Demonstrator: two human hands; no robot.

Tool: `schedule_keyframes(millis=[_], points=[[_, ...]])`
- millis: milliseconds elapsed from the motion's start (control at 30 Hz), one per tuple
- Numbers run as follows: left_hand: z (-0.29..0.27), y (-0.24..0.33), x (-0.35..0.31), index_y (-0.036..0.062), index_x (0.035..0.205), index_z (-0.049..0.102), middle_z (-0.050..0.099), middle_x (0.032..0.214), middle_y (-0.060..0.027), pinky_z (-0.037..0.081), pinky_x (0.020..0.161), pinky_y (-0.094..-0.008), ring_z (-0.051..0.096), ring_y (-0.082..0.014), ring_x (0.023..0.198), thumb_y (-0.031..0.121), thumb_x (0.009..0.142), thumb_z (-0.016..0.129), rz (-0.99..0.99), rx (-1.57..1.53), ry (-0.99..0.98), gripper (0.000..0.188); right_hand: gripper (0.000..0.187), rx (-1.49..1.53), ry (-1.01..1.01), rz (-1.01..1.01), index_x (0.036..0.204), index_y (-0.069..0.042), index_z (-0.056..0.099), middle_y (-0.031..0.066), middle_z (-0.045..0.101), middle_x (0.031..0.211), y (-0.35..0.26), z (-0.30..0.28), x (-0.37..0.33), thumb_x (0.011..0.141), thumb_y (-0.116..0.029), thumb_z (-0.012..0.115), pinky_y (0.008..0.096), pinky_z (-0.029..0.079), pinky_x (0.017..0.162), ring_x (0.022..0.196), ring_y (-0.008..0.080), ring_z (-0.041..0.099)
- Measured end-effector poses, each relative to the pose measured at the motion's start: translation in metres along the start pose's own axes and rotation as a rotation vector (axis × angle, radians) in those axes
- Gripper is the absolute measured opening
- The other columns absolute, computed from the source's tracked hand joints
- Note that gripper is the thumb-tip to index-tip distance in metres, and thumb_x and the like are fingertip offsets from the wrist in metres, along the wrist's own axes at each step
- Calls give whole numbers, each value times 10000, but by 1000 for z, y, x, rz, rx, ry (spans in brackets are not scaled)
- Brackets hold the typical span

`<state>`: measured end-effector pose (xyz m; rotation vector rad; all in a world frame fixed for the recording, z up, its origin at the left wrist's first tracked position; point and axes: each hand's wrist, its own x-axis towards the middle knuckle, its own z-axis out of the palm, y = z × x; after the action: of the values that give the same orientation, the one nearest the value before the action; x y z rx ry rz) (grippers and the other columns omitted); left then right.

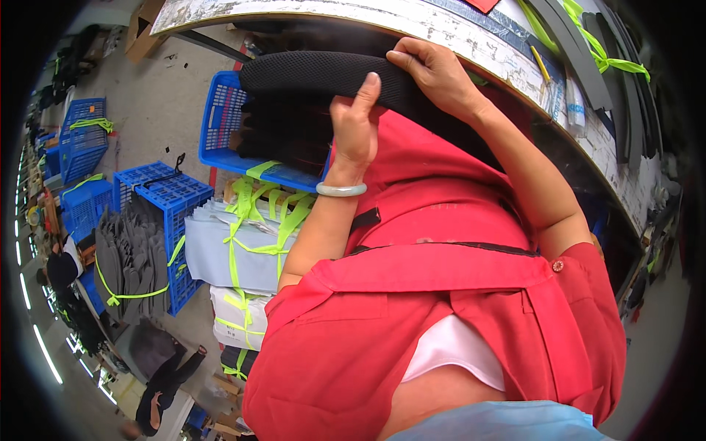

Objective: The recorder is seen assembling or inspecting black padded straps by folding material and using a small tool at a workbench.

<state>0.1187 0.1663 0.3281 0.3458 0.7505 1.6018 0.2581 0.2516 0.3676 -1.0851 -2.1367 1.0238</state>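
A long black mesh fabric piece [309,72] stretches across my front, just off the worktable's near edge. My left hand [356,132] grips its lower edge, thumb lying over the mesh and the other fingers curled, partly hidden. Near the piece's right part, my right hand [441,77] pinches the upper edge between thumb and forefinger. Its left end reaches over a blue plastic crate [215,121], where more black pieces [283,132] lie piled. A pale bangle circles my left wrist.
The worn white worktable [316,9] curves along the far side and right, bearing a yellow-handled tool [541,65] and grey strips [573,51] tied with green bands. Left stand tied light-grey bundles [239,250], a blue crate [180,192] and grey pieces [132,257]. Another person [165,386] is lower left.
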Motion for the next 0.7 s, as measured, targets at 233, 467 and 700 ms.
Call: schedule_keyframes(millis=[233,467,700], points=[[-1,-7,-5,18,1131,613,637,1078,-54,485,904,-284,609,-143,979,19,899,634,81,161,-17,232,260,66,-40,-30,941,4,615,103,564,720,0,10,-7,955,-252,575,301,454,657,686,162,529],[-7,-7,-13,-7,1126,602,643,1074,-84,509,899,-315,626,-177,976,44,921,609,109,256,6,212,267,23,-125,10,963,3,604,21,522,716,-15,10,-6,955,-263,586,264,431,653,709,89,470],[-13,6,-3,1,1124,616,644,1082,-70,508,887,-297,617,-158,976,13,895,638,44,145,17,230,257,72,-126,31,923,5,586,71,515,702,-10,9,-3,958,-250,580,283,430,644,687,111,480]])
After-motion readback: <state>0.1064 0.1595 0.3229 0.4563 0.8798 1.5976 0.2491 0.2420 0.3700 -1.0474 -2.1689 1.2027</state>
